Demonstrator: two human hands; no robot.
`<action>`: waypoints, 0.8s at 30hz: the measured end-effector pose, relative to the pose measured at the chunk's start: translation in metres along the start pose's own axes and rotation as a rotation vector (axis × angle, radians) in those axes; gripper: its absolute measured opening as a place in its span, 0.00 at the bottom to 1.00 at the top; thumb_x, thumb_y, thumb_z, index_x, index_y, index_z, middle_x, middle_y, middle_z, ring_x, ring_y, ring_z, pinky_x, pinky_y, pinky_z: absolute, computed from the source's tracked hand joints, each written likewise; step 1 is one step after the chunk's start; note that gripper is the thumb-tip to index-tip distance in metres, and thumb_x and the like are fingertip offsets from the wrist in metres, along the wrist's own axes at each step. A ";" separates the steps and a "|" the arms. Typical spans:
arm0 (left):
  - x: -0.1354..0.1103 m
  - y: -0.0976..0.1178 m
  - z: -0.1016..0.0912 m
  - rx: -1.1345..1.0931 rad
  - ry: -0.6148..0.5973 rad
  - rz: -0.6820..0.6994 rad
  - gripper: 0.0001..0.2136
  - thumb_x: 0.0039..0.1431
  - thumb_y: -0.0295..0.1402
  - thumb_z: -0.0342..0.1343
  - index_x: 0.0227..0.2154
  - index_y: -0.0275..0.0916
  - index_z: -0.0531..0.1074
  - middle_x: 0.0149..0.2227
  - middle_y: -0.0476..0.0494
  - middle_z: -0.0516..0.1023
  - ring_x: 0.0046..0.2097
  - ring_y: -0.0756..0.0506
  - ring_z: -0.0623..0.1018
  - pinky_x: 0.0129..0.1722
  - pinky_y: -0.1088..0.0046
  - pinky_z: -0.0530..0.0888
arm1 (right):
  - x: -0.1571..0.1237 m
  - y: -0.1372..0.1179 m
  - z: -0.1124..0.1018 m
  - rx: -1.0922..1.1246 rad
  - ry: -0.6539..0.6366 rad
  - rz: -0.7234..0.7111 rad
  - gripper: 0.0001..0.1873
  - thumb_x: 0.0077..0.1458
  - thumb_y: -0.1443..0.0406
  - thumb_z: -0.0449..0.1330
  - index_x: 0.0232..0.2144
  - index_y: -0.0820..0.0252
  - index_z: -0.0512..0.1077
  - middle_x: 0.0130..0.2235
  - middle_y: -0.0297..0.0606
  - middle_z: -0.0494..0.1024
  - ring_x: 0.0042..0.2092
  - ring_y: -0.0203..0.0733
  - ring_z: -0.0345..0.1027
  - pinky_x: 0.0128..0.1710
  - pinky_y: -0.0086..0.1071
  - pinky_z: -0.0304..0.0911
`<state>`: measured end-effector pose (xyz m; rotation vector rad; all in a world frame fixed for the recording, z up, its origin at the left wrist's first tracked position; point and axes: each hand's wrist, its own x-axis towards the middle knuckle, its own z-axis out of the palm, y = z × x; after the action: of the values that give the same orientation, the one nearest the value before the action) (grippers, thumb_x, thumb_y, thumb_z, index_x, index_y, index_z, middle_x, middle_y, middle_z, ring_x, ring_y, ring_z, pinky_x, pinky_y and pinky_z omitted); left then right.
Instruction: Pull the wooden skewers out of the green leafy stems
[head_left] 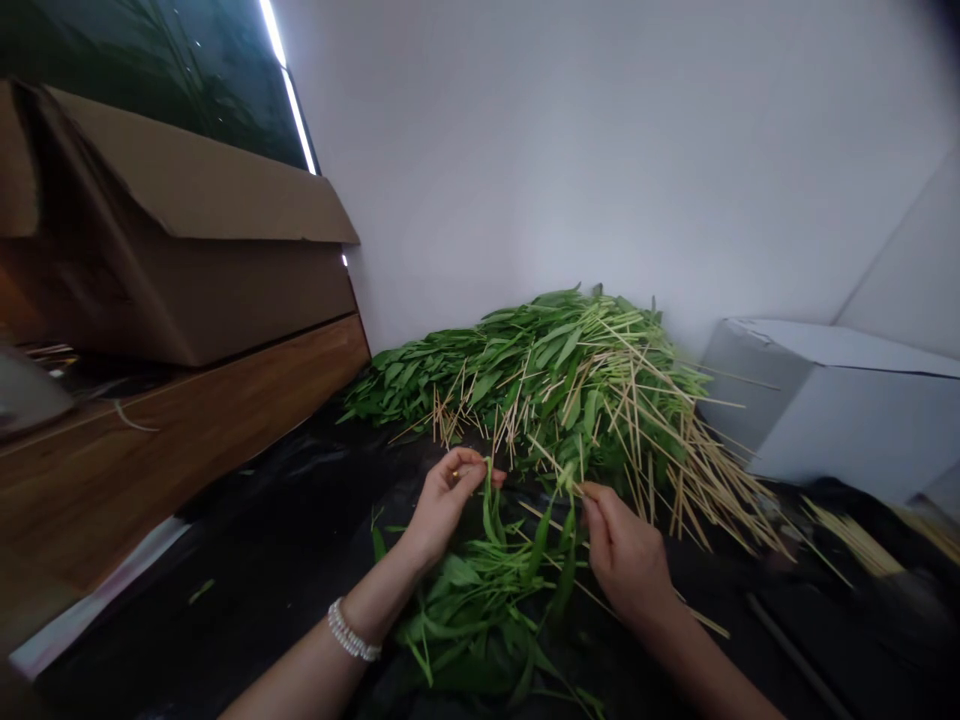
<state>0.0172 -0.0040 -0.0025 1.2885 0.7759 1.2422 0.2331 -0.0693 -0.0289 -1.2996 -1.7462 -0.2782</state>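
A big heap of green leafy stems on thin wooden skewers (570, 380) lies against the white wall. In front of it, between my arms, sits a smaller loose pile of green leaves (487, 590). My left hand (442, 500), with a bead bracelet at the wrist, is closed in a pinch on a green leaf stem that hangs down. My right hand (626, 555) is closed on a thin wooden skewer at the edge of the heap, a leaf beside its fingertips.
Everything rests on black plastic sheeting (285, 540). A brown cardboard box (195, 260) sits on a wooden ledge (150, 450) at the left. A white box (832, 400) stands at the right, with a bundle of bare skewers (855, 540) lying near it.
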 end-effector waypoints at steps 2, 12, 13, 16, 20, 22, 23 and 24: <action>0.002 -0.004 -0.002 -0.103 0.031 -0.053 0.08 0.55 0.36 0.59 0.34 0.38 0.71 0.30 0.46 0.80 0.33 0.49 0.77 0.38 0.74 0.71 | -0.001 -0.001 0.002 0.026 -0.027 -0.064 0.12 0.63 0.67 0.46 0.43 0.61 0.68 0.36 0.38 0.78 0.35 0.37 0.74 0.36 0.28 0.65; 0.003 -0.006 -0.002 -0.132 0.044 -0.149 0.11 0.49 0.36 0.64 0.34 0.35 0.77 0.29 0.45 0.80 0.32 0.51 0.76 0.35 0.78 0.70 | -0.008 -0.004 0.010 -0.015 -0.199 -0.139 0.18 0.61 0.71 0.45 0.49 0.63 0.69 0.34 0.40 0.77 0.35 0.39 0.74 0.36 0.30 0.67; 0.003 -0.006 -0.002 -0.123 0.042 -0.149 0.11 0.49 0.36 0.64 0.34 0.35 0.77 0.29 0.45 0.80 0.32 0.51 0.76 0.35 0.78 0.70 | -0.008 -0.004 0.010 -0.019 -0.203 -0.141 0.18 0.61 0.71 0.45 0.49 0.63 0.69 0.34 0.40 0.77 0.35 0.40 0.74 0.36 0.30 0.67; 0.003 -0.006 -0.002 -0.104 0.037 -0.142 0.11 0.49 0.37 0.64 0.33 0.35 0.77 0.29 0.45 0.80 0.32 0.50 0.76 0.35 0.77 0.70 | -0.008 -0.004 0.010 -0.018 -0.213 -0.137 0.18 0.61 0.71 0.45 0.49 0.63 0.69 0.34 0.41 0.77 0.35 0.40 0.74 0.36 0.30 0.67; 0.003 -0.008 -0.004 -0.089 0.025 -0.135 0.10 0.50 0.36 0.63 0.33 0.35 0.77 0.29 0.46 0.80 0.31 0.51 0.77 0.35 0.77 0.70 | -0.008 -0.004 0.010 -0.018 -0.218 -0.128 0.18 0.61 0.71 0.45 0.49 0.63 0.69 0.34 0.41 0.77 0.36 0.40 0.74 0.37 0.30 0.67; 0.004 -0.009 -0.005 -0.069 0.019 -0.132 0.10 0.51 0.36 0.63 0.34 0.35 0.77 0.29 0.46 0.80 0.31 0.51 0.76 0.35 0.78 0.69 | -0.008 -0.004 0.010 -0.022 -0.221 -0.127 0.18 0.62 0.70 0.45 0.50 0.63 0.69 0.35 0.41 0.77 0.36 0.40 0.74 0.37 0.30 0.67; 0.004 -0.009 -0.005 -0.060 0.015 -0.131 0.10 0.51 0.36 0.63 0.34 0.35 0.77 0.29 0.46 0.80 0.31 0.51 0.76 0.34 0.78 0.69 | -0.008 -0.004 0.009 -0.023 -0.223 -0.126 0.18 0.62 0.70 0.45 0.50 0.63 0.69 0.35 0.41 0.77 0.36 0.40 0.74 0.37 0.29 0.67; 0.004 -0.010 -0.005 -0.052 0.011 -0.130 0.10 0.51 0.36 0.63 0.34 0.35 0.77 0.29 0.46 0.80 0.30 0.51 0.76 0.34 0.78 0.69 | -0.008 -0.004 0.009 -0.024 -0.227 -0.123 0.18 0.62 0.70 0.45 0.50 0.62 0.69 0.35 0.41 0.77 0.36 0.40 0.74 0.37 0.29 0.67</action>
<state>0.0155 0.0030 -0.0120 1.1717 0.8171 1.1583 0.2249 -0.0705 -0.0387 -1.2827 -2.0241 -0.2288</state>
